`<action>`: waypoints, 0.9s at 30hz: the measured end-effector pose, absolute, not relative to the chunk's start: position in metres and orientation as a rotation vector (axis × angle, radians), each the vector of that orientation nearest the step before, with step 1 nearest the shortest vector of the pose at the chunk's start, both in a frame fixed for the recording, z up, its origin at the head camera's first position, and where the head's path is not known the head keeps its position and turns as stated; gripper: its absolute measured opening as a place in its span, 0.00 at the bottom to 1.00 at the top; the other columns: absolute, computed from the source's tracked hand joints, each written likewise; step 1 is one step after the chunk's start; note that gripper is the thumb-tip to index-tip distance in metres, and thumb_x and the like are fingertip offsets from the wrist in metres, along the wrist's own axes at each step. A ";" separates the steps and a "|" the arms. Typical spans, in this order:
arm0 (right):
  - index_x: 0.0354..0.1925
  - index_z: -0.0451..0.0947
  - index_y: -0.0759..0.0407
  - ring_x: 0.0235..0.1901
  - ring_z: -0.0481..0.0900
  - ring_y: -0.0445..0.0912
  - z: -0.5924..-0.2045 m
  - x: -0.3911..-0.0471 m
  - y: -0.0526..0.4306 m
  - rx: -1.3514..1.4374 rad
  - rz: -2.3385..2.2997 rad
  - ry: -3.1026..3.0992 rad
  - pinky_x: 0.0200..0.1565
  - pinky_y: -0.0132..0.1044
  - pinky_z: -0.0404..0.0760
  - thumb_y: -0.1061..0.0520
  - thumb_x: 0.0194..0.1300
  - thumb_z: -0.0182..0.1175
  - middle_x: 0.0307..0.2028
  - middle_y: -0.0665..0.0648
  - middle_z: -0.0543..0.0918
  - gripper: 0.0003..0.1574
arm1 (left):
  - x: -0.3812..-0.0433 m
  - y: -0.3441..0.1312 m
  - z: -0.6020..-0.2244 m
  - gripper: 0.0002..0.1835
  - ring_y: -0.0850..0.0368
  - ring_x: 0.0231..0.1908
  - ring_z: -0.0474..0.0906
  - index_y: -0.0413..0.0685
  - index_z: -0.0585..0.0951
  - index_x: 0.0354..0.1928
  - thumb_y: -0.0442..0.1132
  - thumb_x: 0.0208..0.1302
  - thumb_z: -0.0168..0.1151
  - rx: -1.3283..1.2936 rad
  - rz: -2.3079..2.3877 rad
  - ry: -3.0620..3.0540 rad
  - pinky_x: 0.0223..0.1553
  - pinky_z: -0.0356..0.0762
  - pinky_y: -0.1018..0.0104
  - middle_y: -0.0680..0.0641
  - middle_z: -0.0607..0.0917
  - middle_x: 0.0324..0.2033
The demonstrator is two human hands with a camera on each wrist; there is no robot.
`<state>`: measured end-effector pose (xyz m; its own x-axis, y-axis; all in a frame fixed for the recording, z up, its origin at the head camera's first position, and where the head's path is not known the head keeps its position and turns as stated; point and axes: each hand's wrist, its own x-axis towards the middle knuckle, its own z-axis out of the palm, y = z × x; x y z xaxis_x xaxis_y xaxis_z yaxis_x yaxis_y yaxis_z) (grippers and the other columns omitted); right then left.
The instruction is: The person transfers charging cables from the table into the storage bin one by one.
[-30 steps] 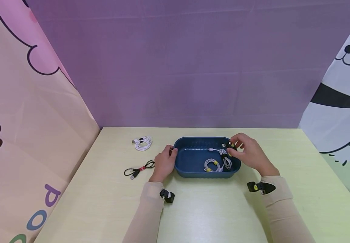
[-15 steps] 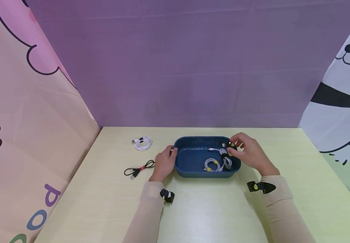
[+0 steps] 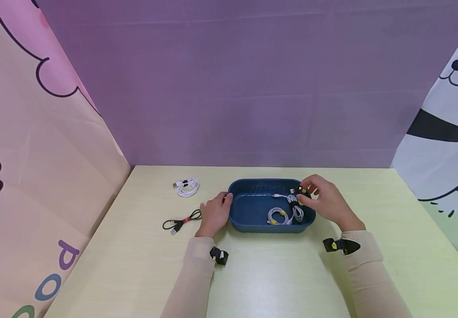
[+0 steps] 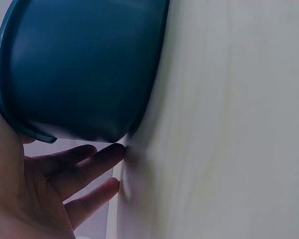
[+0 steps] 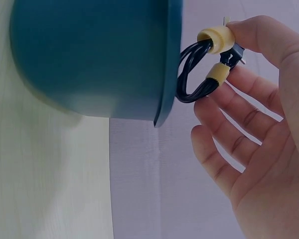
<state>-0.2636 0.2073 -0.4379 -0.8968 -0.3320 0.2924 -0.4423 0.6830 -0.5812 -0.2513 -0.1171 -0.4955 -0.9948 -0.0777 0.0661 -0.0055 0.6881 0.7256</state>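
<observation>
A blue plastic basin stands on the table with two coiled white cables inside, one tied with yellow bands and one with a black band. My left hand holds the basin's left end, thumb at the rim; in the left wrist view its other fingers lie along the outside, near the tabletop. Above the basin's right end, my right hand pinches a coiled black cable wrapped in yellow bands, thumb on one band. The lower loop of this cable is close to the rim in the right wrist view.
Left of the basin lie a coiled white cable near the back and a black cable with a red tie close to my left hand. A purple cloth hangs behind the table, with printed cloths at both sides.
</observation>
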 end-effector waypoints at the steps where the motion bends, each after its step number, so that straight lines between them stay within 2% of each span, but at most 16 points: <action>1: 0.52 0.77 0.62 0.42 0.78 0.52 -0.438 -0.263 0.207 0.633 1.009 -2.730 0.50 0.52 0.78 0.58 0.65 0.70 0.45 0.61 0.84 0.20 | -0.251 -0.117 -0.495 0.27 0.33 0.63 0.76 0.45 0.79 0.64 0.54 0.80 0.42 0.066 -1.195 -2.808 0.71 0.41 0.24 0.41 0.84 0.61; 10: 0.52 0.77 0.64 0.42 0.79 0.52 -0.439 -0.262 0.204 0.667 1.008 -2.713 0.49 0.55 0.79 0.58 0.64 0.70 0.46 0.60 0.84 0.21 | -0.250 -0.117 -0.493 0.26 0.34 0.65 0.75 0.48 0.80 0.63 0.55 0.81 0.41 0.055 -1.192 -2.820 0.71 0.41 0.23 0.42 0.84 0.62; 27: 0.52 0.77 0.61 0.42 0.78 0.51 -0.436 -0.258 0.198 0.659 1.015 -2.732 0.50 0.56 0.79 0.57 0.65 0.70 0.46 0.58 0.83 0.20 | -0.252 -0.117 -0.495 0.27 0.33 0.67 0.73 0.46 0.79 0.64 0.54 0.81 0.41 0.060 -1.221 -2.826 0.72 0.38 0.23 0.41 0.83 0.63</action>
<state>-0.2578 0.1982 -0.4358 -0.8915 -0.3492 0.2886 -0.4529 0.6737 -0.5839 -0.2516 -0.1171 -0.4953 -0.9973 -0.0601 0.0417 -0.0108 0.6851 0.7284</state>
